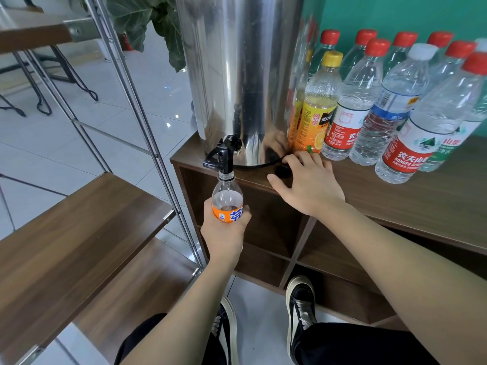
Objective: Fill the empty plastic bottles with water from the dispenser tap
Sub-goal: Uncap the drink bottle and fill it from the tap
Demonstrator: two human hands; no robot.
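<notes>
Left hand [224,230]: we see its grip clamped round the lower half of the bottle [227,200], fingers wrapped over the orange label, thumb on the right side.
Bottle: small, clear, uncapped and upright — its open mouth sits directly under the tap [224,156], touching or all but touching the spout; we cannot tell whether water is running, and the upper part looks clear.
Tap: black, with its lever sticking out to the left, fixed low on the front of the dispenser [245,75].
Dispenser: a tall shiny steel drum standing at the left corner of the table [421,196], its tap overhanging the edge.
Right hand [309,183]: resting flat on the table edge just right of the dispenser base, fingers spread and relaxed — its grip is apart and holds nothing.
Cap [283,172]: a small black one lying on the table, under the right hand's fingers; we cannot tell if they touch it.
Juice bottle [317,109]: yellow cap, orange label, standing against the dispenser's right side.
Water bottles [395,106]: a cluster of capped clear ones, mostly red tops and one white, standing on the table to the right by the green wall.
Shoes [300,309]: black and white, on the tiled floor below.
</notes>
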